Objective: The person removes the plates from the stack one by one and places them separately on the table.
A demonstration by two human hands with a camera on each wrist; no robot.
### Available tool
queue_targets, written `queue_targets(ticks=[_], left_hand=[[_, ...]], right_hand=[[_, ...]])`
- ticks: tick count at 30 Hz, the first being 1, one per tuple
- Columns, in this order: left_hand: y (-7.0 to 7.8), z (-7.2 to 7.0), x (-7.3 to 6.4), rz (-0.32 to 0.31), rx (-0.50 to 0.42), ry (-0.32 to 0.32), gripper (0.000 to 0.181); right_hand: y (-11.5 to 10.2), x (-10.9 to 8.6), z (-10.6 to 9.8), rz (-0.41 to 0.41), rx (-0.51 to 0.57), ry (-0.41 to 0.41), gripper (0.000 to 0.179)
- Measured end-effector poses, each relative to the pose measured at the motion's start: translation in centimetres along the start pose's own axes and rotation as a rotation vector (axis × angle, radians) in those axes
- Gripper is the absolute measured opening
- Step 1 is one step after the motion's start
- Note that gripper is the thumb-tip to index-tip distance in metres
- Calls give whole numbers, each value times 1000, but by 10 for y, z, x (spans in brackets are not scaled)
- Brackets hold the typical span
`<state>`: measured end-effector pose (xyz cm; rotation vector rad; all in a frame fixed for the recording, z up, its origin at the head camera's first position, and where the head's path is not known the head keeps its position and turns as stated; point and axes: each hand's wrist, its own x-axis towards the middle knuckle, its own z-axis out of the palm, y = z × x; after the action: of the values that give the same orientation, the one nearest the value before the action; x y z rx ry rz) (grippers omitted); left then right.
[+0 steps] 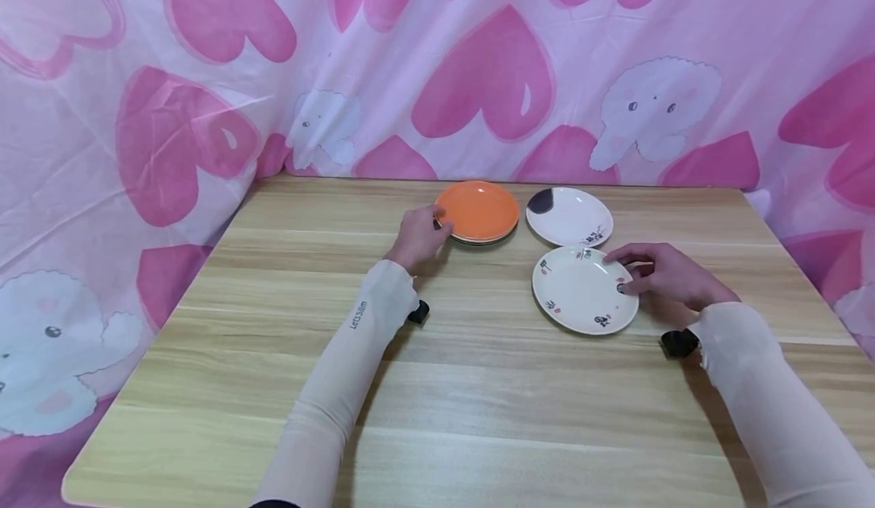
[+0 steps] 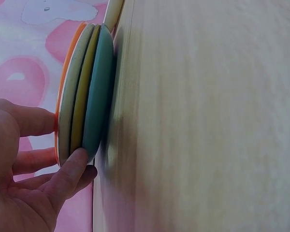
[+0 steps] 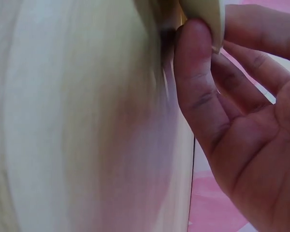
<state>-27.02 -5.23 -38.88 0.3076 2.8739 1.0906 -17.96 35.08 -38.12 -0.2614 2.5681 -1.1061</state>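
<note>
My left hand (image 1: 418, 236) grips the left rim of a stack of plates at the back of the table. An orange plate (image 1: 478, 210) tops the stack. Below it come a cream plate (image 2: 76, 96), a yellow plate (image 2: 85, 92) and a teal plate (image 2: 100, 92). A finger (image 2: 70, 171) touches the lower rims. My right hand (image 1: 673, 274) pinches the right rim of a white plate with small drawings (image 1: 584, 291). One finger (image 3: 195, 58) lies on the rim's table side. Only a bit of this plate's edge shows in the right wrist view.
Another white plate (image 1: 567, 216), with a dark patch and a small drawing, lies right of the stack, just behind the drawn-on plate. Everything stands on a wooden table (image 1: 492, 424). A pink heart-patterned cloth (image 1: 472, 75) hangs behind it and along its left side.
</note>
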Motion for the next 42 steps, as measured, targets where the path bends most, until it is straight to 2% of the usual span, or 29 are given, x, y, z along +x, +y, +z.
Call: queue_targets(ticks=[20, 25, 32, 37, 42], left_hand=[[-1, 1, 0, -2, -15, -12, 42], [-1, 0, -1, -7, -22, -14, 43], [0, -2, -2, -11, -23, -18, 43], [1, -3, -2, -12, -26, -20, 43], [1, -3, -1, -5, -9, -13, 42]], right_hand=[[3, -2, -1, 119, -45, 2, 64], [2, -2, -3, 93, -62, -5, 64], [-1, -3, -10, 48, -67, 3, 54], [-6, -3, -14, 71, -53, -14, 51], [-14, 2, -20, 82, -102, 19, 48]])
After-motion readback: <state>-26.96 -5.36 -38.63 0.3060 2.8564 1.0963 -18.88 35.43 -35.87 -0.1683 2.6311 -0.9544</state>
